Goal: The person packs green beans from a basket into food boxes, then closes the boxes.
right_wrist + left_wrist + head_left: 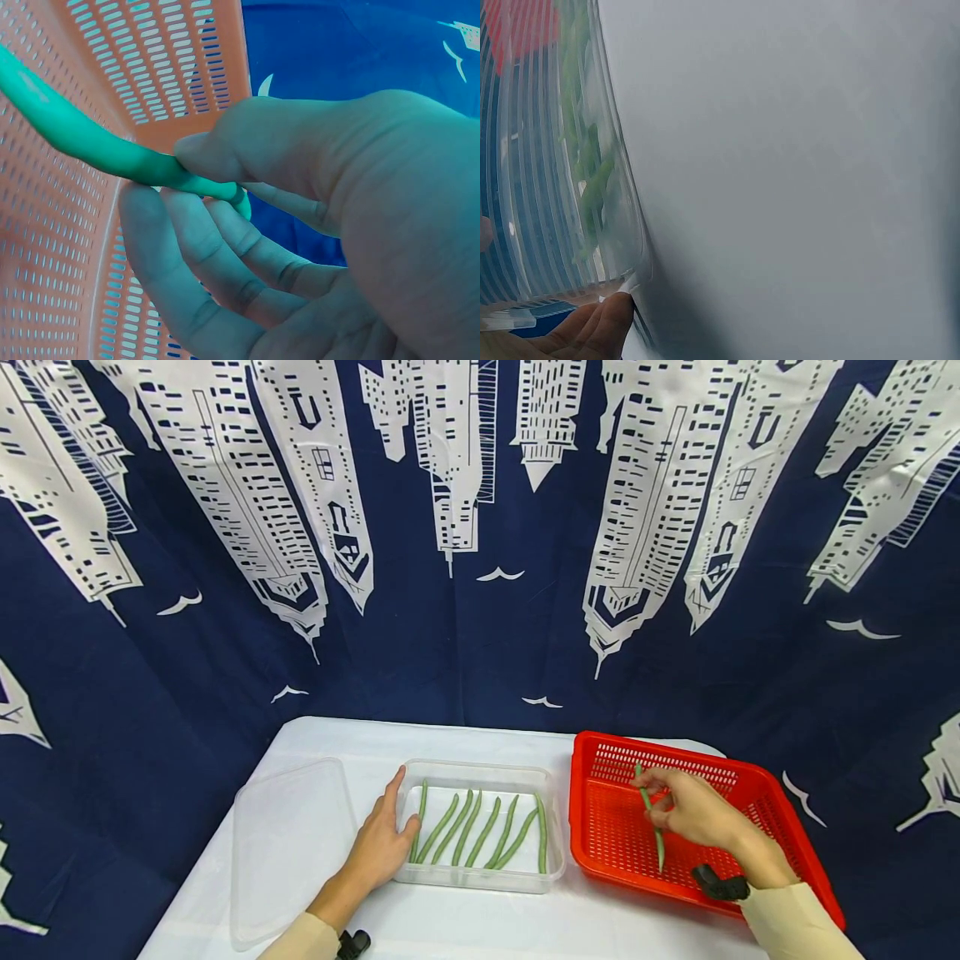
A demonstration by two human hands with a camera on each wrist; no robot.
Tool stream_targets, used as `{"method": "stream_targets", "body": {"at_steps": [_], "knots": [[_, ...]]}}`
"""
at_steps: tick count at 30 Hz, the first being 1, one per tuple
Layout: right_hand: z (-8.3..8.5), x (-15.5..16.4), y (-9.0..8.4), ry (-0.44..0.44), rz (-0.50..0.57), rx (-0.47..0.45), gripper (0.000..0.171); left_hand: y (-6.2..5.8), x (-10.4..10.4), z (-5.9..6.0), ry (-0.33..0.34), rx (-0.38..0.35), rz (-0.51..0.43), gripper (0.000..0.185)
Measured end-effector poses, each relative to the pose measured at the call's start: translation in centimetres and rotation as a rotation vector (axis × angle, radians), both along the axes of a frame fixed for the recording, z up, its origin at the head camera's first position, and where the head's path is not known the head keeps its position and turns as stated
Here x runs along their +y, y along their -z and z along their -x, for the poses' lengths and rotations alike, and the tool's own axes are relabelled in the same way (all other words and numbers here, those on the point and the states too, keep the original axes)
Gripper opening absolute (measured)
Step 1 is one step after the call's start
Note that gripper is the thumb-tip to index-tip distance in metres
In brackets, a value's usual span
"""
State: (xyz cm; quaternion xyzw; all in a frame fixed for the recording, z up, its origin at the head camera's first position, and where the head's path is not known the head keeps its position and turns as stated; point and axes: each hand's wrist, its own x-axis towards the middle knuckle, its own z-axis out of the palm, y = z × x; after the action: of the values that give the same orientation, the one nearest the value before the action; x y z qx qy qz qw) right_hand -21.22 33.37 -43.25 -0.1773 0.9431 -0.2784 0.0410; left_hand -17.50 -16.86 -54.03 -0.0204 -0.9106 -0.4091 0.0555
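Red mesh surrounds your right hand (693, 814): it sits over the basket (600, 827), thumb and fingers pinched on one green bean (651, 814), which hangs end-down just above the basket floor. Your left hand (382, 843) lies flat and relaxed against the left wall of the clear tub (480, 881), fingers straight, gripping nothing.

Seven or so beans (480, 831) lie side by side in the tub, roughly parallel. The tub stands just beside the basket, between your two hands. Its clear lid (288, 843) lies flat on the white table (450, 927), left of your left hand. A navy curtain (480, 635) printed with white towers and birds hangs behind the table. Nothing lies between the basket and the tub. No writing can be read anywhere.

From the right wrist you see the pinch up close: the thumb presses the bean against the forefinger, with the other fingers curled loosely below. From the left wrist you see only fingertips (604, 330) at the tub's ribbed wall, with the beans blurred green through the plastic.
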Motion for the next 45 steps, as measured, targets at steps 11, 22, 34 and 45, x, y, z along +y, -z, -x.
{"method": "stream_targets", "body": {"at_steps": [11, 22, 34, 45], "knots": [[-0.5, -1.8, -0.7, -0.018, 0.037, 0.021, 0.047, 0.1, -0.1, 0.0, 0.003, 0.000, -0.009, 0.085], [-0.7, -3.6, -0.8, -0.039, 0.095, 0.010, 0.047, 0.0, 0.0, 0.0, -0.001, -0.001, -0.007, 0.085], [-0.8, -6.1, -0.8, -0.059, 0.089, 0.079, 0.044, 0.1, 0.0, -0.1, -0.004, -0.006, -0.013, 0.085], [-0.5, -8.4, -0.6, -0.085, 0.097, 0.082, 0.046, -0.1, 0.0, -0.1, -0.003, -0.005, -0.008, 0.084]]}}
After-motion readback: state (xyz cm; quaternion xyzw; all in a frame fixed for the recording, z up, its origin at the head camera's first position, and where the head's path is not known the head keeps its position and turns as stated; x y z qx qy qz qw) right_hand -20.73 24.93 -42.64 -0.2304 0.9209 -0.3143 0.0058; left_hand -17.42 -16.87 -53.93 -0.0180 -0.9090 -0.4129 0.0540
